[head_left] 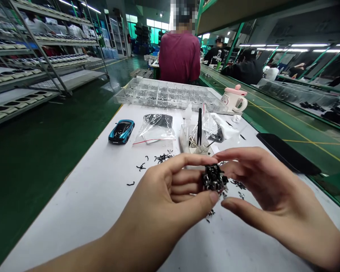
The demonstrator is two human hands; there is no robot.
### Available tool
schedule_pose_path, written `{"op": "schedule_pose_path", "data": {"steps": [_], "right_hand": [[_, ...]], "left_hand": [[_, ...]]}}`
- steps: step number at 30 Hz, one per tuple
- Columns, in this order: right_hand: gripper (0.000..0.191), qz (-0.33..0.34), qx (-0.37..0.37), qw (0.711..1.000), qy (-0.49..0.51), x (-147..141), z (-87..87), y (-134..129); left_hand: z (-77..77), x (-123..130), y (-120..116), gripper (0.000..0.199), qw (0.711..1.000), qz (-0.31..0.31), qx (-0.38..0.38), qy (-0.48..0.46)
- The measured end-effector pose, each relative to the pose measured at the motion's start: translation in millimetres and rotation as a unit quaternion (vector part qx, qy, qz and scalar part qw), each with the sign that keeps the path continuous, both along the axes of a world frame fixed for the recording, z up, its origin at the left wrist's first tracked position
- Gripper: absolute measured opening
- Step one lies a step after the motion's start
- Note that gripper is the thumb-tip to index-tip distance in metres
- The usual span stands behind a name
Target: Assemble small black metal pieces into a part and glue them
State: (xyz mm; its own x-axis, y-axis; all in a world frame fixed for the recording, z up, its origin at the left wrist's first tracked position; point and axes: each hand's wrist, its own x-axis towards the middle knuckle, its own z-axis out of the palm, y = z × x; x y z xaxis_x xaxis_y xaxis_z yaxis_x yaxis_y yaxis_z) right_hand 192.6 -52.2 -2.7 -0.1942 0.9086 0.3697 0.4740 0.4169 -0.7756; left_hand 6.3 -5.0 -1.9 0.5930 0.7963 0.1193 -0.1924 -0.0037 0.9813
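Note:
My left hand (164, 200) grips a small black and silver mechanical assembly (213, 178) between thumb and fingers, above the white table. My right hand (272, 185) curves around the assembly's right side, its thumb and fingers apart. Its index fingertip is close to the top of the assembly; whether it touches is hard to tell. Beneath and behind the hands lie loose small black parts (162, 157) and several small metal bits (210, 215), partly hidden by the fingers.
A blue toy car (121, 131), a plastic bag of black parts (155, 128) and a holder with black tweezers (199, 126) stand on the table (102, 200). Behind are a divided clear tray (164, 99) and a pink-lidded mug (232, 99). A co-worker (179, 56) sits ahead.

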Motion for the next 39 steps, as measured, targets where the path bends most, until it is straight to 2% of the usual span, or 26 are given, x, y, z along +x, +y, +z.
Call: {"op": "schedule_pose_path", "data": {"steps": [2,4,7,9,11,14,18,21,23,27,32,39], "right_hand": [[0.049,0.000,0.082,0.996,-0.026,2.1,-1.5,-1.1],[0.049,0.009,0.158,0.983,-0.093,6.0,-2.2,-1.8],[0.047,0.033,0.184,0.970,-0.152,9.1,-3.3,-2.6],[0.048,0.036,0.146,0.985,-0.087,6.7,-4.9,-3.3],[0.047,0.021,0.087,0.996,-0.003,1.6,-6.7,-4.3],[0.045,-0.012,-0.003,0.998,0.064,-5.1,-7.1,-6.0],[0.042,0.039,-0.100,0.990,0.086,-7.1,-3.4,-5.7],[0.041,0.071,-0.123,0.986,0.089,-6.4,-1.2,-3.1],[0.042,0.071,-0.128,0.985,0.090,-5.8,-0.5,-1.6],[0.040,0.065,-0.141,0.983,0.095,-5.0,1.4,-0.1],[0.033,0.080,-0.168,0.975,0.125,-5.0,3.9,2.1],[0.032,0.090,-0.180,0.971,0.127,-0.9,2.6,3.4]], "left_hand": [[-0.1,0.3,1.0,0.034,1.000,-0.004,-0.007,-0.006],[0.6,0.6,1.5,0.033,1.000,-0.012,-0.016,-0.010],[3.3,0.4,0.8,0.035,0.996,-0.028,-0.080,0.008],[4.8,-0.5,-0.8,0.037,0.993,-0.022,-0.109,0.036],[4.3,-1.6,-3.3,0.036,0.995,0.002,-0.075,0.068],[-0.7,-3.2,-7.4,0.037,0.993,0.035,0.056,0.102],[-7.6,-5.6,-10.3,0.045,0.963,0.063,0.222,0.137],[-7.1,-7.4,-10.3,0.046,0.928,0.080,0.330,0.156],[-5.2,-7.9,-9.9,0.046,0.912,0.080,0.367,0.164],[-4.1,-8.2,-9.6,0.046,0.895,0.069,0.401,0.185],[-9.2,-9.7,-11.9,0.047,0.879,0.086,0.424,0.199],[-12.6,-4.7,-11.0,0.044,0.882,0.108,0.433,0.152]]}}
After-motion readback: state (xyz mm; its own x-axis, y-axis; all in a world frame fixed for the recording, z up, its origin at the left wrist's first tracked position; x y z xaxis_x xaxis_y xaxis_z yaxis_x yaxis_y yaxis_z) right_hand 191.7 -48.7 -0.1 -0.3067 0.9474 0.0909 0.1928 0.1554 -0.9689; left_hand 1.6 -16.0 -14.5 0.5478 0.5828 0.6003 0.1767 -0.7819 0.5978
